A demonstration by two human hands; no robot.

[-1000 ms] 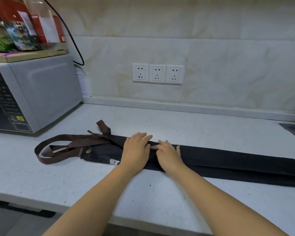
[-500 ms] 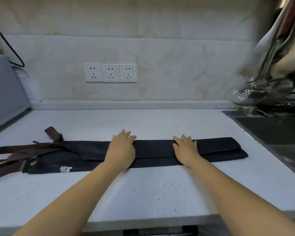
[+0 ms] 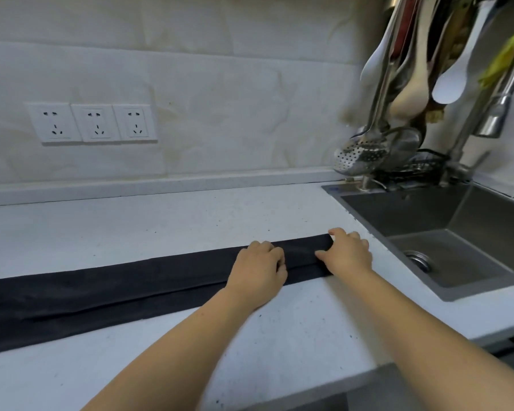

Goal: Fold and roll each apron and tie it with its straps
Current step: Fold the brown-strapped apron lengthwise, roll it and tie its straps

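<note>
A black apron [image 3: 125, 289], folded into a long narrow strip, lies across the white counter [image 3: 161, 226] from the left edge of the view to beside the sink. Both hands are on its right end. My left hand [image 3: 258, 271] sits on the strip with its fingers curled into the fabric. My right hand [image 3: 349, 255] grips the very end of the strip, index finger hooked round the far corner and thumb on top. The brown straps are out of view to the left.
A steel sink [image 3: 445, 221] is sunk into the counter just right of the apron's end, with a faucet [image 3: 493, 114] behind it. Ladles and spoons [image 3: 398, 114] hang above the sink's back corner. Three wall sockets [image 3: 95, 123] are at the back left.
The view swung right, away from the microwave and straps. Both hands slid right along the strip to its end by the sink, and their fingers went from flat to curled on the fabric.
</note>
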